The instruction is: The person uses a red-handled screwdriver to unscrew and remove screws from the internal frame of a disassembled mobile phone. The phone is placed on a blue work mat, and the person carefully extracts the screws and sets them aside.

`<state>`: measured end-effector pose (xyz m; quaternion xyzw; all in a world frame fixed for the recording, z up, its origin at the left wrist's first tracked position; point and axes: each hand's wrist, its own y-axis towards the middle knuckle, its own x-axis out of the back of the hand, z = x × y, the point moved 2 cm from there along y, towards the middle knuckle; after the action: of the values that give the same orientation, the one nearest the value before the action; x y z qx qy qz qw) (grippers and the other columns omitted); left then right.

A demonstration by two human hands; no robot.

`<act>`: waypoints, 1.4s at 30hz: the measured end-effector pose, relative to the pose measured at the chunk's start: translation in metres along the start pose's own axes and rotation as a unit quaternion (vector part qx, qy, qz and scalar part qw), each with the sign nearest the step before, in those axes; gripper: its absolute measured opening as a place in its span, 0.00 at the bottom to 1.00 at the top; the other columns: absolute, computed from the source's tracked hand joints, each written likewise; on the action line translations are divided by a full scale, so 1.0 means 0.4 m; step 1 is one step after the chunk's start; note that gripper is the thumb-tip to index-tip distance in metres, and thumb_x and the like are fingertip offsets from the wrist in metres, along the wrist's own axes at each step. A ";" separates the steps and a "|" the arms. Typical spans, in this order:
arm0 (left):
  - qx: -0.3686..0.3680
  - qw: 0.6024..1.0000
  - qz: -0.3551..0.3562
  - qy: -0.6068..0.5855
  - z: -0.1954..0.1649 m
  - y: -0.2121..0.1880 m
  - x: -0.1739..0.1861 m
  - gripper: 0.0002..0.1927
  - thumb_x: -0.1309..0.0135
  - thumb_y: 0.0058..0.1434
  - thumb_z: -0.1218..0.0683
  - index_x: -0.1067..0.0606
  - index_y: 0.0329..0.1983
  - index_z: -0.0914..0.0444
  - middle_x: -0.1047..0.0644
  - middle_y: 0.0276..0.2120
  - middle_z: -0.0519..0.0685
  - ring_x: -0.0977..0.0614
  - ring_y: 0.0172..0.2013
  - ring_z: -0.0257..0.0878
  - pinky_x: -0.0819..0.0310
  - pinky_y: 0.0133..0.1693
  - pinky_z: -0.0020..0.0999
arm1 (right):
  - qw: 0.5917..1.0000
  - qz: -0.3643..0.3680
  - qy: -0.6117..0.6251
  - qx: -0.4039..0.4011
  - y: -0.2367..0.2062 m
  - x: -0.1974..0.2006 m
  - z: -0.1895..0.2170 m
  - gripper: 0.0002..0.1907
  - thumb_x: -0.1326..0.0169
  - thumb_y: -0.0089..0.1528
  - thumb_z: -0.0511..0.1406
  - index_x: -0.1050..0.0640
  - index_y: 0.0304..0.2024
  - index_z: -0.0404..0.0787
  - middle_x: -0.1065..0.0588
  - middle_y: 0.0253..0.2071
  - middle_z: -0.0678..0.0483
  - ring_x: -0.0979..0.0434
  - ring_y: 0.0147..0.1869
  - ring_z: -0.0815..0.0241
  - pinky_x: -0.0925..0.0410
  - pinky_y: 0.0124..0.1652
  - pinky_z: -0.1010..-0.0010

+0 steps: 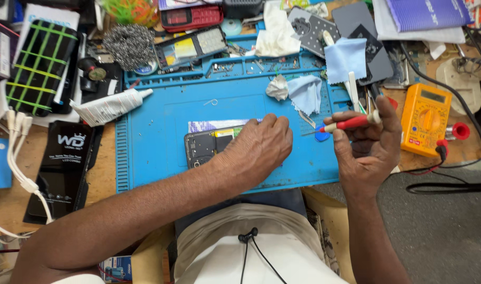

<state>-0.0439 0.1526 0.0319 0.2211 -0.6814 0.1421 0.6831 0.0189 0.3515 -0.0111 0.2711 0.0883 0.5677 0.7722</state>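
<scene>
1. Right half of the opened phone [209,146] on the blue mat [156,121]: covered by the left hand [259,147]; state of that half impossible to tell.
2. Left fingertips: curled under the palm, out of sight; contact with the phone unclear.
3. Red-handled screwdriver [345,123] in the right hand [369,144]: tip thin and blurred; rear end buried in the fingers.
4. Blue pick [321,137]: mostly behind the screwdriver shaft.
5. Small parts in the tray slots along the mat's far edge: too small to identify.
6. Yellow multimeter [425,120] near the worktop's right edge: dial setting unreadable; leads running off the right edge.
7. White cables [19,158]: cut off at the left edge.
</scene>
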 end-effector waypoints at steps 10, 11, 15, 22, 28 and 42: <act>0.007 0.984 -0.092 -0.154 0.017 -0.016 -0.063 0.09 0.47 0.60 0.58 0.28 0.38 0.71 0.29 0.39 0.60 0.26 0.42 0.53 0.26 0.43 0.47 | 1.000 0.000 0.019 -0.022 -0.017 0.028 -0.064 0.16 0.50 0.74 0.19 0.33 0.62 0.34 0.25 0.54 0.43 0.21 0.54 0.55 0.26 0.58 0.68; 0.039 0.979 -0.098 -0.175 0.034 -0.031 -0.053 0.08 0.48 0.61 0.59 0.29 0.39 0.70 0.28 0.39 0.59 0.26 0.43 0.53 0.27 0.45 0.47 | 1.000 0.007 0.021 -0.021 -0.019 0.026 -0.067 0.11 0.52 0.75 0.18 0.30 0.57 0.31 0.27 0.55 0.43 0.23 0.56 0.54 0.28 0.61 0.68; 0.169 0.971 -0.066 -0.152 0.142 -0.166 0.029 0.05 0.50 0.61 0.59 0.29 0.38 0.65 0.28 0.41 0.57 0.26 0.46 0.52 0.29 0.52 0.46 | 0.993 0.005 0.012 -0.116 -0.018 0.017 -0.069 0.11 0.58 0.78 0.22 0.31 0.61 0.30 0.25 0.56 0.44 0.23 0.60 0.57 0.30 0.66 0.69; 0.426 0.890 -0.104 -0.129 0.317 -0.463 0.031 0.06 0.49 0.67 0.57 0.28 0.43 0.66 0.26 0.42 0.56 0.22 0.46 0.51 0.28 0.50 0.49 | 0.986 0.045 -0.082 -0.141 0.002 -0.033 0.006 0.09 0.58 0.79 0.27 0.32 0.61 0.31 0.26 0.56 0.42 0.24 0.61 0.55 0.31 0.67 0.66; 0.399 0.904 -0.115 -0.097 0.330 -0.461 -0.011 0.03 0.50 0.67 0.60 0.27 0.41 0.65 0.26 0.40 0.54 0.22 0.45 0.49 0.26 0.50 0.47 | 0.985 0.043 -0.092 -0.140 0.005 -0.049 0.025 0.09 0.57 0.79 0.26 0.32 0.61 0.30 0.25 0.56 0.41 0.24 0.61 0.55 0.30 0.67 0.65; 0.300 0.923 -0.197 -0.141 0.202 -0.381 0.038 0.19 0.41 0.61 0.55 0.25 0.54 0.65 0.24 0.52 0.57 0.24 0.54 0.55 0.30 0.54 0.51 | 0.999 0.030 -0.036 0.017 0.022 -0.051 -0.023 0.36 0.44 0.76 0.20 0.46 0.79 0.40 0.24 0.53 0.41 0.19 0.53 0.53 0.21 0.58 0.65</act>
<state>-0.0381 -0.0204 0.0284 0.5630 -0.6392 0.1696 0.4956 0.0007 0.3375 -0.0176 0.3070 0.0613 0.5788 0.7530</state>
